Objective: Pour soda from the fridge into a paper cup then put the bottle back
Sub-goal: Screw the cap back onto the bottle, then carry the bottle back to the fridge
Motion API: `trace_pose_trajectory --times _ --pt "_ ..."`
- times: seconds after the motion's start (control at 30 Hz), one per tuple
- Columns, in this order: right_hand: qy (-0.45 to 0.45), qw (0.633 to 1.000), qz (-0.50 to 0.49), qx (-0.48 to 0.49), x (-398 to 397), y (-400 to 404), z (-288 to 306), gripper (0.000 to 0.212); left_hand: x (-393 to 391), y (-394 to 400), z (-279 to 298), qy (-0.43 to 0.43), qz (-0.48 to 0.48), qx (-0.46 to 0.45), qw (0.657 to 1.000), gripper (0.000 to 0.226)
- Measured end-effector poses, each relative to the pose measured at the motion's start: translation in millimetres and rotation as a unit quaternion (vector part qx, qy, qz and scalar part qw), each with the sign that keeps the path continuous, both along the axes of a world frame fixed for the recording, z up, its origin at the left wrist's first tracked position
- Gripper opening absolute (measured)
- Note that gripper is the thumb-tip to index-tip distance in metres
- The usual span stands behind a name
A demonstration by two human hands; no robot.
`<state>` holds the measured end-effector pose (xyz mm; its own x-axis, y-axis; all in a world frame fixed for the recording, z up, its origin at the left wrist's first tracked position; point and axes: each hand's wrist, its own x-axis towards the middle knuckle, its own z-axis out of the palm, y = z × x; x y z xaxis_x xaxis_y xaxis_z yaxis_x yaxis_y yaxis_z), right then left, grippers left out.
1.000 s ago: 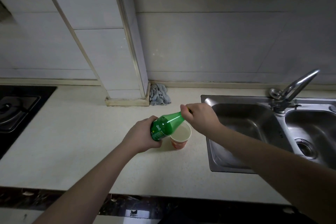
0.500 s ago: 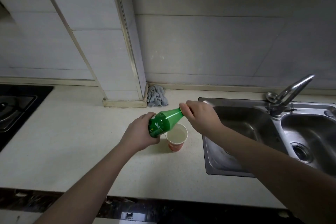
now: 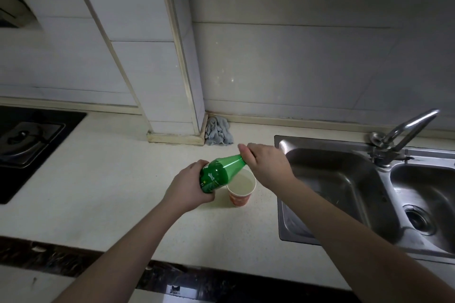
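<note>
While my left hand point(image 3: 190, 186) grips the green soda bottle point(image 3: 220, 173) by its base, tilted with its neck toward 2 o'clock above the paper cup point(image 3: 240, 188), my right hand point(image 3: 267, 163) pinches its cap end. Cup: upright on the table point(image 3: 98, 192), pale liquid inside, so pouring looks done. Left, by my judgement: capping, return to fridge.

head-worn view, looking down, countertop point(image 3: 98, 192) near
</note>
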<state>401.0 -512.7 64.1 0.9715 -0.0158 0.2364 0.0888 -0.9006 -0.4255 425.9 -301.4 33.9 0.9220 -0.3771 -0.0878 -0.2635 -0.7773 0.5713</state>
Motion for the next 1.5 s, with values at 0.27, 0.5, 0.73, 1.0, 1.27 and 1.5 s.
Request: trace_pose_trajectory --times 0.27,0.5,0.73,1.0,1.27,1.5 --pt "0.005 0.995 0.059 0.078 16 7 14 0.049 -3 18 15 0.114 0.147 -0.231 0.955 0.05" --pt "0.003 0.996 0.071 -0.049 32 27 15 0.068 -2 32 35 0.124 0.201 -0.352 0.906 0.064" --pt "-0.011 0.989 0.1 -0.11 46 75 27 0.071 -12 82 59 0.074 0.264 -0.381 0.883 0.05" --pt "-0.007 0.973 0.192 -0.128 42 175 47 0.061 -47 177 77 0.01 0.33 -0.376 0.866 0.047" --pt "-0.012 0.951 0.278 -0.136 20 303 66 0.055 -100 286 96 -0.058 0.388 -0.368 0.843 0.045" --pt "-0.034 0.924 0.361 -0.122 -13 425 78 0.056 -158 393 113 -0.091 0.421 -0.373 0.821 0.061"
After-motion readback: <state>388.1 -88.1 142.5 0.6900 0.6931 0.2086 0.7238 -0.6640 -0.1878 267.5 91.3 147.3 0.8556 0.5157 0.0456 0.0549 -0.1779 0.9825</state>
